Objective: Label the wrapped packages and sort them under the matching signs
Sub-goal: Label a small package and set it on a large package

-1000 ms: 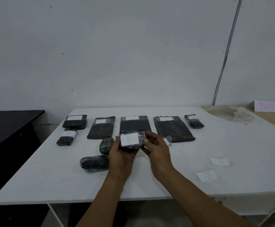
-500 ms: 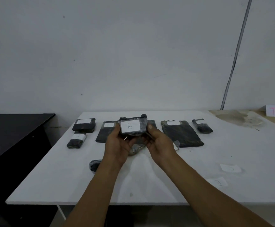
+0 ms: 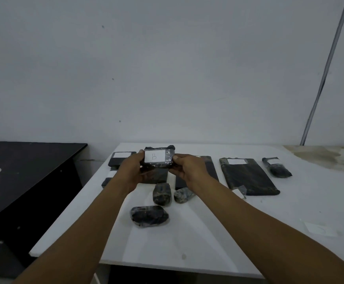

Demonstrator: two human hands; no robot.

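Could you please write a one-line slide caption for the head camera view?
Both hands, left hand and right hand, hold a wrapped package labelled B above the white table.

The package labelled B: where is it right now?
In the head view, the package labelled B is held up between the left hand and right hand, above the far row of packages on the white table.

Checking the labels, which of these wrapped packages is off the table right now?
The package labelled B, held up between the left hand and right hand; all the others lie on the table.
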